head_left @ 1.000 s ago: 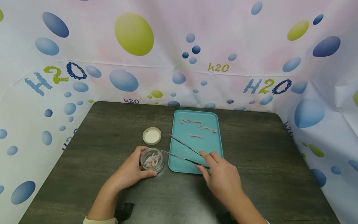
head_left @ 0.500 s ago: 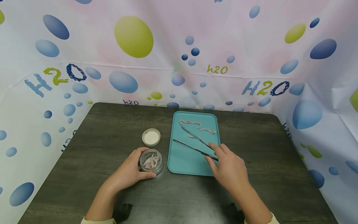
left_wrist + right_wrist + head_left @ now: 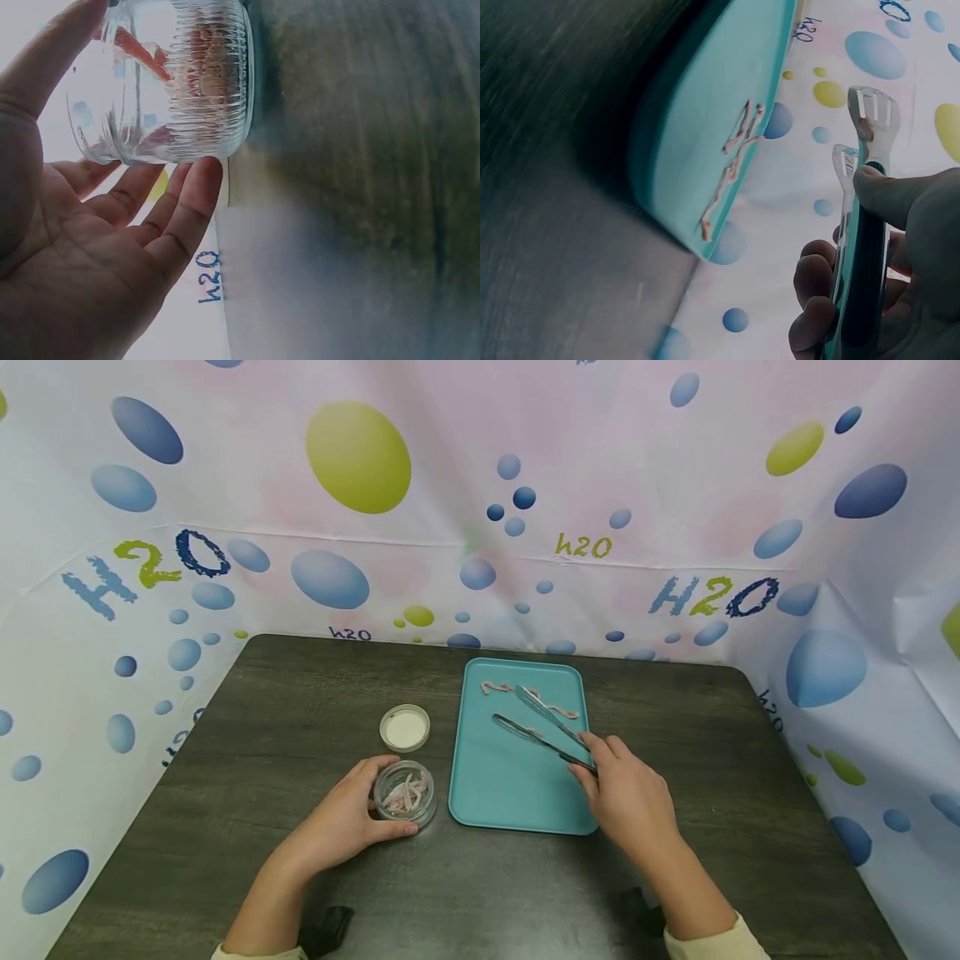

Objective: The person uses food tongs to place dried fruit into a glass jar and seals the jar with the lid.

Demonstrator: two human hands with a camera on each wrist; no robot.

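My left hand [image 3: 345,818] holds a small ribbed glass jar [image 3: 210,127] on the table, thumb and fingers on opposite sides of it. Several pinkish, worm-like strips [image 3: 406,794] lie in the lidless jar. My right hand [image 3: 633,793] grips a pair of tongs [image 3: 555,720] with slotted ends and dark handles, as the right wrist view shows. The tongs reach over a turquoise tray [image 3: 517,793], their arms spread, nothing between the ends. Similar strips [image 3: 724,184] lie on the tray's far half, partly covered by the tongs in the head view.
A round lid [image 3: 405,727] with a pale inside lies behind the jar, left of the tray. The dark wood-patterned table [image 3: 300,693] meets a bubble-printed backdrop [image 3: 420,543] at its back and sides.
My right hand has carried the tongs from beside the jar rightward and over the tray, their ends now nearer the strips at its back. The left hand and jar stay put.
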